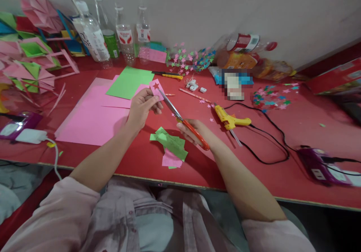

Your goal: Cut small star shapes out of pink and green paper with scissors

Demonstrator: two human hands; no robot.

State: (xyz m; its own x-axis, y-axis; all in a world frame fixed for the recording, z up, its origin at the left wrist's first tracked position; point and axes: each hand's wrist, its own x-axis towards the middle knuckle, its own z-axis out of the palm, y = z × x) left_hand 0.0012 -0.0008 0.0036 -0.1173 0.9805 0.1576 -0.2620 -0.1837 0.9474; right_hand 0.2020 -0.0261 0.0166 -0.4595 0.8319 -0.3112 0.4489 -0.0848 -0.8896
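Observation:
My left hand (144, 105) pinches a small pink paper piece (160, 96) that has a star-shaped hole in it. In my right hand (194, 130) is a pair of scissors (197, 133) with orange handles; the blade tips reach the edge of the pink piece. Below the hands lies a little heap of green paper scraps (170, 143), with a pink scrap (171, 159) under it. Large pink sheets (90, 113) and a green sheet (131, 82) lie flat to the left, partly behind my left forearm.
A yellow glue gun (229, 120) with a black cord lies right of my hands. Paper stars (191, 58) are piled at the back. Clear bottles (124, 36) stand by the wall. Folded paper shapes (31, 64) fill the left. A purple power strip (323, 165) sits at the right.

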